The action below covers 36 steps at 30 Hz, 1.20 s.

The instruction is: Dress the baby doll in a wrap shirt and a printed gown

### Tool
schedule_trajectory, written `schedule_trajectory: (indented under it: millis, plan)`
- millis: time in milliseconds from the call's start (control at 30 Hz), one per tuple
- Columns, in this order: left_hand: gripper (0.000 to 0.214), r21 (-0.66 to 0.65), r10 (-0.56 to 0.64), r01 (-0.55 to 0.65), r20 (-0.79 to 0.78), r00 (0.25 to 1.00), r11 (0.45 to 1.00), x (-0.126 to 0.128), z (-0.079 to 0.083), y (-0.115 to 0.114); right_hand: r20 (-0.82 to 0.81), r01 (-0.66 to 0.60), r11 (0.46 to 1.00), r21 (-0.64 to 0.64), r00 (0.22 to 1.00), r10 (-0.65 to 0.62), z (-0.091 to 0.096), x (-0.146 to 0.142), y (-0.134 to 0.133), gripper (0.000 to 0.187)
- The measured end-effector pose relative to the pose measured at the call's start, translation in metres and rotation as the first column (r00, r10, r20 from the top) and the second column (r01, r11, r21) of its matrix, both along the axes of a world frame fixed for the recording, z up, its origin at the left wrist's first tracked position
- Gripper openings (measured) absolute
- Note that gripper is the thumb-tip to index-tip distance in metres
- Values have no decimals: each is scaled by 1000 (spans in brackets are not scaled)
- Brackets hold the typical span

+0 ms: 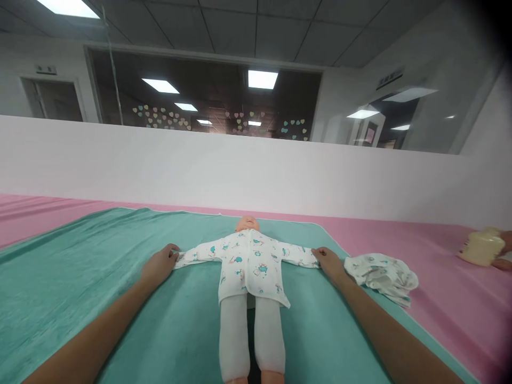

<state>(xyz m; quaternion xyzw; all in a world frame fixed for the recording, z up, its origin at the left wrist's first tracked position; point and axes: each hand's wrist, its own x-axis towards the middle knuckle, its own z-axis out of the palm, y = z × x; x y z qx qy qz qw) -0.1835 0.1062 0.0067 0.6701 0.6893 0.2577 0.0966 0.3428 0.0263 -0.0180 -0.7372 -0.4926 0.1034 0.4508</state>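
A baby doll [248,224] lies on its back on a green towel [120,245], its head at the far end and its feet toward me. It wears a white printed baby jacket [250,266], fastened or overlapped down the front, and white leggings [234,336]. Both sleeves are spread out sideways. My left hand [162,264] pinches the cuff of the sleeve on the left. At the opposite cuff, my right hand [328,261] has its fingers closed on the sleeve end. The doll's hands are hidden by the cuffs and my fingers.
To the right of my right hand lies a crumpled white printed cloth [382,274], partly on the towel's edge. A pink sheet [436,266] covers the surface beneath. At the far right another person's hand [507,250] holds a yellowish bottle [481,247]. A white wall [240,170] stands behind.
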Motion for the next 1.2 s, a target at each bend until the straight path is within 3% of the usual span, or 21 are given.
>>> schedule_trajectory:
  millis: [367, 433, 567, 667, 733, 800, 867, 967, 1067, 1200]
  plan:
    - [28, -5, 89, -89, -22, 996, 996, 6, 7, -5, 78, 115, 993, -22, 990, -113, -2, 20, 18, 31]
    - [29, 46, 88, -86, -50, 995, 995, 10, 9, -10, 79, 131, 991, -5, 988, -130, -1, 19, 18, 31]
    - [28, 323, 0, 62, -189, 982, 944, 24, 10, -27, 89, 159, 985, 68, 982, -164, 4, 17, 13, 30]
    - [29, 411, -112, 205, -239, 964, 888, 42, 7, -45, 128, 165, 973, 161, 974, -187, 11, 2, 2, 29]
    - [30, 410, -188, 278, -247, 951, 869, 57, 5, -58, 180, 72, 974, 214, 977, -112, 17, -21, -12, 30]
    - [30, 388, -265, 355, -267, 927, 851, 69, 4, -69, 262, -159, 951, 266, 961, 87, 23, -57, -31, 30]
    - [31, 345, -351, 446, -304, 885, 826, 76, 3, -77, 315, -391, 878, 278, 900, 301, 28, -99, -51, 32]
    - [34, 283, -447, 544, -342, 827, 790, 80, 2, -79, 362, -652, 744, 144, 734, 574, 33, -153, -74, 53]
    - [37, 257, -477, 564, -329, 815, 785, 80, 3, -78, 368, -693, 718, 61, 684, 630, 35, -176, -82, 67]
    - [38, 211, -498, 548, -246, 831, 810, 79, 6, -78, 426, -671, 736, 90, 694, 580, 36, -170, -79, 40]
